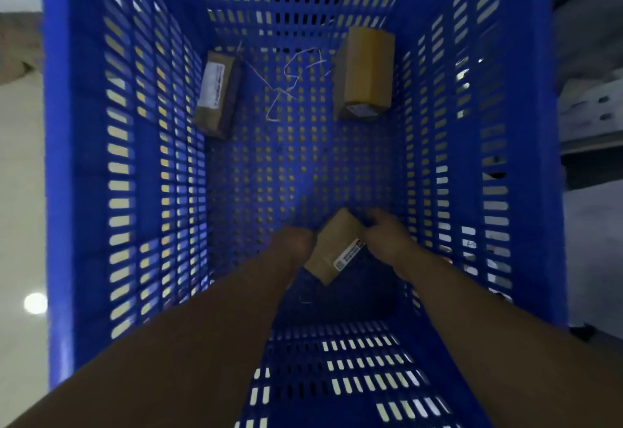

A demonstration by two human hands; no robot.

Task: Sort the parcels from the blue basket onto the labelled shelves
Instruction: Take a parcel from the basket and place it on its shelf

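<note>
I look straight down into the deep blue basket (77, 157). Both my arms reach to its bottom. My left hand (293, 242) and my right hand (387, 235) hold a small brown cardboard parcel (332, 245) between them near the basket's front; a white label shows on its right side. A second brown parcel with a white label (217, 95) lies against the left wall at the back. A third, yellowish-taped parcel (365, 73) lies at the back right. My fingers are mostly hidden under the held parcel.
Thin white strands of packing string (290, 80) lie on the basket floor between the two far parcels. Pale tiled floor (20, 191) shows left of the basket. Grey metal shelving (593, 107) shows at the right edge.
</note>
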